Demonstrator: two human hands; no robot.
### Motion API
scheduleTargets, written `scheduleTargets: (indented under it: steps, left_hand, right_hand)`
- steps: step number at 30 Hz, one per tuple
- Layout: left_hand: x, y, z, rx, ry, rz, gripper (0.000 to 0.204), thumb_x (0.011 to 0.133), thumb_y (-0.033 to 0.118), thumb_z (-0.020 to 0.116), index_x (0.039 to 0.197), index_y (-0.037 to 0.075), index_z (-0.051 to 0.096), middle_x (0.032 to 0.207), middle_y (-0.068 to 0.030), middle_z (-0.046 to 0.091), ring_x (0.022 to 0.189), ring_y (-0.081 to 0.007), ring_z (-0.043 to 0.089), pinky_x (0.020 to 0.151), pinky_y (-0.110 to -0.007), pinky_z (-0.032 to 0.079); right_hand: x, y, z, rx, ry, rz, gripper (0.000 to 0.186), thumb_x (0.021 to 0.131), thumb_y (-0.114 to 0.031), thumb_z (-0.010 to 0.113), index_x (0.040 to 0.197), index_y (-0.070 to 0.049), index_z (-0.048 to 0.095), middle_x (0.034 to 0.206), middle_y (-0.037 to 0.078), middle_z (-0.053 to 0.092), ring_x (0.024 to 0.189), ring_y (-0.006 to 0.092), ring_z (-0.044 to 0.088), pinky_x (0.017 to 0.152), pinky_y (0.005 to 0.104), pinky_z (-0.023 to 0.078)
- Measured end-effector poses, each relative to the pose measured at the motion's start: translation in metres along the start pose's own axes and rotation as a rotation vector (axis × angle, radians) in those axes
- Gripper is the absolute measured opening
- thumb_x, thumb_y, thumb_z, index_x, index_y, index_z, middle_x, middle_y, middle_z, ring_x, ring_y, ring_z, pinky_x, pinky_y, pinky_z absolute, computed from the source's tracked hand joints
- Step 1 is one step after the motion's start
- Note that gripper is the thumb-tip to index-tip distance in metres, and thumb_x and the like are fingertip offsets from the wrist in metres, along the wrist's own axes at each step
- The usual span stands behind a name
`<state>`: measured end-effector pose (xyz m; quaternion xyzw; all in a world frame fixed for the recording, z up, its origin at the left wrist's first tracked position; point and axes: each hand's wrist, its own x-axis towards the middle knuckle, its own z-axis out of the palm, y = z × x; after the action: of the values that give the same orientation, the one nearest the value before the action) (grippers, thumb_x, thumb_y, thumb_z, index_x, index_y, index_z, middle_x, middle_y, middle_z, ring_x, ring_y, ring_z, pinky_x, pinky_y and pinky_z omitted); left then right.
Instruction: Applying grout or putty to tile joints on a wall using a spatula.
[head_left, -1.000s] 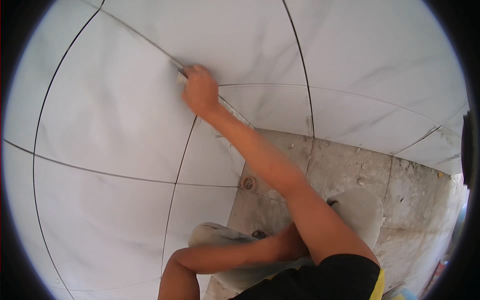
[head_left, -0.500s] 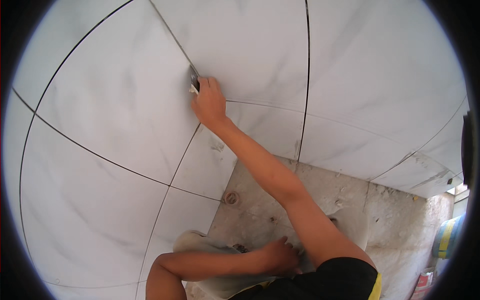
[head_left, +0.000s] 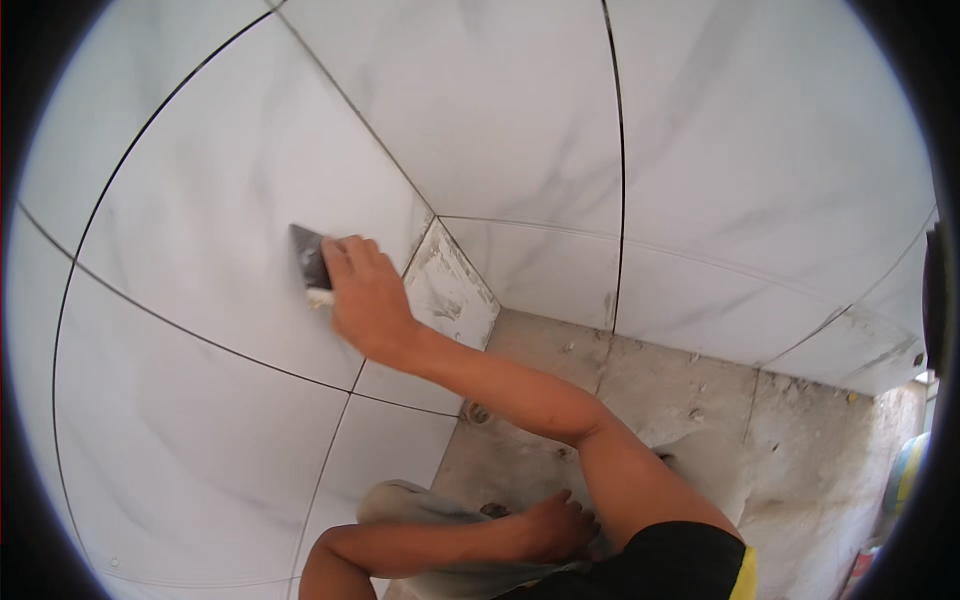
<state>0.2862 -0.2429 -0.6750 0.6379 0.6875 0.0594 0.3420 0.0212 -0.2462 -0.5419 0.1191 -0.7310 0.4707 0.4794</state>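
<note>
My right hand (head_left: 371,300) is closed on a putty knife (head_left: 311,258) with a flat dark blade. A dab of whitish paste clings to the blade's lower edge. The blade lies against or very close to a white marbled tile (head_left: 230,190) of the left wall, left of the inner corner. Low in front of me, my left hand (head_left: 562,527) rests by my bent knee with its fingers curled in. What it holds, if anything, is hidden.
Whitish smears mark a small tile (head_left: 448,285) low in the corner. A round drain opening (head_left: 476,412) sits in the dusty concrete floor (head_left: 690,400) beside the left wall. At the right edge stands a blue and yellow container (head_left: 908,470). Dark joints run between the tiles.
My right hand has moved the putty knife from the upper corner joint down and left onto the face of the left wall. My left hand stays by the knee. The view has shifted slightly.
</note>
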Motion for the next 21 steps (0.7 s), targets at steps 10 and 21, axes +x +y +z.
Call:
scheduleTargets:
  steps: [10, 21]
  left_hand:
    - [0.002, -0.006, -0.007, 0.060, 0.028, 0.017, 0.057, 0.098, 0.048, 0.050, 0.128, 0.000, 0.058, 0.130, -0.0217, 0.061, 0.122, -0.0369, 0.058, 0.108, -0.055, 0.038]
    - [0.005, 0.008, -0.007, 0.134, 0.156, 0.115, 0.059, 0.099, 0.048, 0.048, 0.134, 0.001, 0.053, 0.133, -0.0207, 0.059, 0.124, -0.0370, 0.057, 0.109, -0.056, 0.036]
  right_hand:
    - [0.049, 0.036, -0.021, -0.005, -0.048, 0.145, 0.041, 0.072, 0.005, 0.062, 0.114, 0.003, 0.061, 0.105, 0.018, 0.058, 0.102, 0.0364, 0.057, 0.084, 0.0459, 0.051]
    - [0.082, 0.082, -0.033, -0.074, 0.108, 0.142, 0.042, 0.071, 0.005, 0.065, 0.113, 0.002, 0.061, 0.107, 0.018, 0.055, 0.104, 0.0360, 0.056, 0.085, 0.0457, 0.052]
